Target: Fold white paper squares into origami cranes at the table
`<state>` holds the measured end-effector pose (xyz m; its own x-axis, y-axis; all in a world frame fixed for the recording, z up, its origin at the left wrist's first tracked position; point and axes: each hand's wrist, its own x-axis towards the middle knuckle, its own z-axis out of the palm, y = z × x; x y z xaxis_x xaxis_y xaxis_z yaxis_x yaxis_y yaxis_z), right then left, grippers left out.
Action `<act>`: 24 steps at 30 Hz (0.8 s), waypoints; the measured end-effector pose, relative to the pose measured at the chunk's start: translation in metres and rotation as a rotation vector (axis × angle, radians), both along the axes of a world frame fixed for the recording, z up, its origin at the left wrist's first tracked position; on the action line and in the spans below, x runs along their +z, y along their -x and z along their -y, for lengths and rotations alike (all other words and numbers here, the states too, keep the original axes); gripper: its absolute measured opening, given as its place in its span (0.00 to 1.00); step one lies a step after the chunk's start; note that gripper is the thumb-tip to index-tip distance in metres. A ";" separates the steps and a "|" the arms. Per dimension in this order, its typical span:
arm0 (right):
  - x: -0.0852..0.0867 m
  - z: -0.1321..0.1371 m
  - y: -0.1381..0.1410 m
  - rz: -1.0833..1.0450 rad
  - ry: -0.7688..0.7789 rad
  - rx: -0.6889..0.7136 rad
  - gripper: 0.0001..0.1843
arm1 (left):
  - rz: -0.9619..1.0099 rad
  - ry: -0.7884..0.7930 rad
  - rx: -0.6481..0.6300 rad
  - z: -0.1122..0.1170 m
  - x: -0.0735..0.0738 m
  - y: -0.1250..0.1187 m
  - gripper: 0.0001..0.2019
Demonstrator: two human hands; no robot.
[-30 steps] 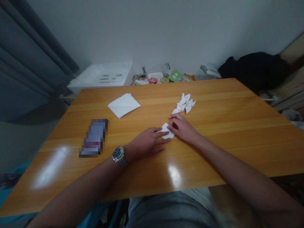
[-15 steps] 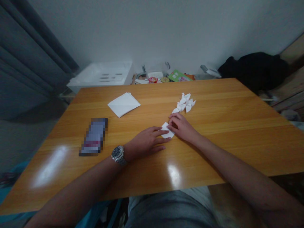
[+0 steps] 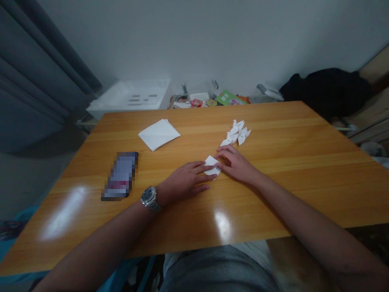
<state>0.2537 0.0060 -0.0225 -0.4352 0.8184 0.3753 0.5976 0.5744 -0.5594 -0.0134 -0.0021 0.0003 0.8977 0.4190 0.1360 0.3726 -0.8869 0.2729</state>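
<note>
A small folded square of white paper (image 3: 210, 160) lies on the wooden table in front of me. My left hand (image 3: 184, 178) rests flat over its left side, fingers stretched out and spread, holding nothing. At the paper's right corner is my right hand (image 3: 240, 163), with its thumb tip touching the sheet. The thumb and forefinger of that hand are apart, and the gap between them shows. Just beyond my right fingertips sits a cluster of several white folded-paper birds (image 3: 234, 134).
A stack of white paper squares (image 3: 159, 134) lies at the back left of the table (image 3: 282, 162). Nearer me on the left is a phone (image 3: 121, 175) with a blurred screen. A white plastic tray (image 3: 133, 95) and a green booklet (image 3: 230, 97) stand behind the far edge.
The folded paper and my left hand have shifted slightly left. My right thumb and forefinger, close together before, have spread apart at the paper's corner.
</note>
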 end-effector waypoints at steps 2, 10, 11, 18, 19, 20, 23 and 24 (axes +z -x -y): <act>-0.001 0.002 0.002 0.043 0.000 -0.008 0.15 | -0.006 0.007 0.005 0.000 0.001 0.000 0.21; -0.007 0.000 0.004 0.091 0.038 -0.025 0.25 | -0.005 0.010 0.014 0.002 0.001 0.000 0.21; -0.008 0.000 0.003 0.087 0.037 -0.028 0.25 | -0.008 0.013 0.019 0.002 0.002 0.000 0.21; -0.010 -0.009 0.001 0.034 0.004 -0.046 0.14 | -0.011 0.028 0.025 0.004 0.001 0.001 0.22; -0.010 -0.010 0.001 0.034 -0.002 -0.052 0.14 | -0.012 0.027 0.025 0.004 0.000 0.001 0.22; -0.010 -0.011 0.002 0.035 -0.010 -0.060 0.14 | -0.015 0.025 0.023 0.004 0.000 0.001 0.22; -0.011 -0.012 0.003 0.036 -0.030 -0.084 0.12 | -0.024 0.015 0.005 0.003 0.000 -0.001 0.22; -0.012 -0.013 0.003 0.036 -0.033 -0.093 0.12 | -0.026 0.012 0.000 0.003 0.000 -0.001 0.23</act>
